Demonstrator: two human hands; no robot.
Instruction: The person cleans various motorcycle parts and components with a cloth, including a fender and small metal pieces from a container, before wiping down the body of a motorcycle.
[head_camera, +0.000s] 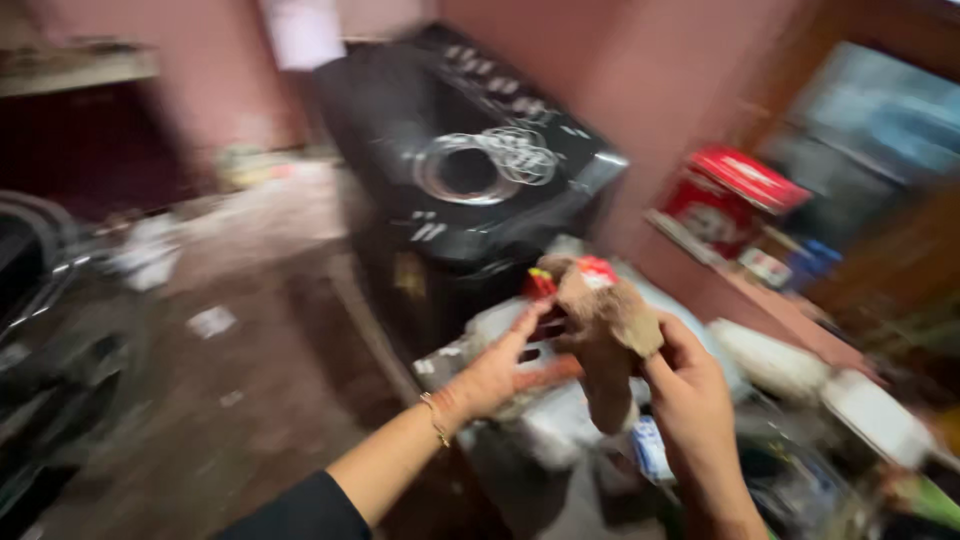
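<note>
The view is motion-blurred. A brown floor with scattered scraps runs left of a black cabinet against pink walls; a red tin sits on a ledge at right. Both hands grip a brown cloth: the left hand pinches its side, the right hand holds it from below, above cluttered items.

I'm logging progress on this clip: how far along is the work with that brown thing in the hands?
Nothing looks finished. In hand: the left hand and right hand both grip a brown cloth-like bundle with red bits at its top; blur hides what it is. Left: the clutter beneath, beside the black appliance, lies unsorted.
</note>
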